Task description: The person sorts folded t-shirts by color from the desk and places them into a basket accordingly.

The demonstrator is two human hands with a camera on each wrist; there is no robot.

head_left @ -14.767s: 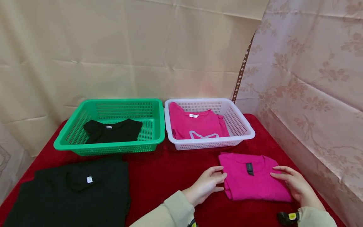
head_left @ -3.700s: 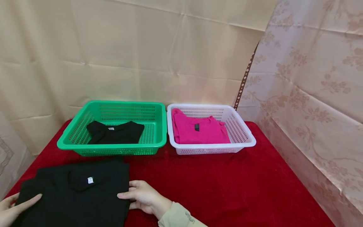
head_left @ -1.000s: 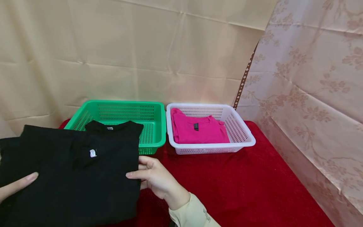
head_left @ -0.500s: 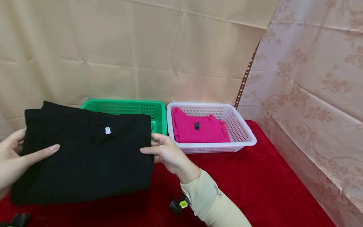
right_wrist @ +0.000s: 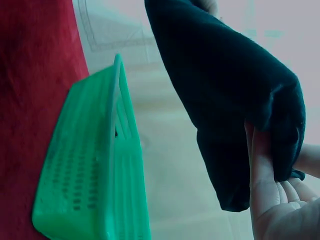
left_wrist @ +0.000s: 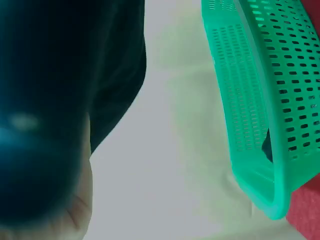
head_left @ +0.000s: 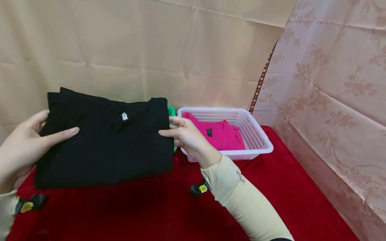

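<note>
A folded black T-shirt [head_left: 105,144] with a white neck label hangs in the air between both hands. The left hand [head_left: 28,147] grips its left edge, thumb on top and the other fingers behind. At the opposite edge the right hand [head_left: 190,137] pinches the cloth, thumb in front. Behind the shirt stands the green basket [head_left: 172,110], almost wholly hidden in the head view. Both wrist views show this green basket [left_wrist: 280,125] below the raised shirt [right_wrist: 225,85], with a bit of dark cloth inside.
A white basket [head_left: 259,147] holding a folded pink T-shirt [head_left: 223,137] stands to the right of the green one. Red cloth [head_left: 286,187] covers the table. Beige curtain [head_left: 120,50] hangs behind, and a floral curtain [head_left: 337,100] borders the right side.
Earlier a magenta shirt lay before the white basket; later one with a black label is inside it. Both hands have lifted the black T-shirt off the table, up and rightward, covering the green basket.
</note>
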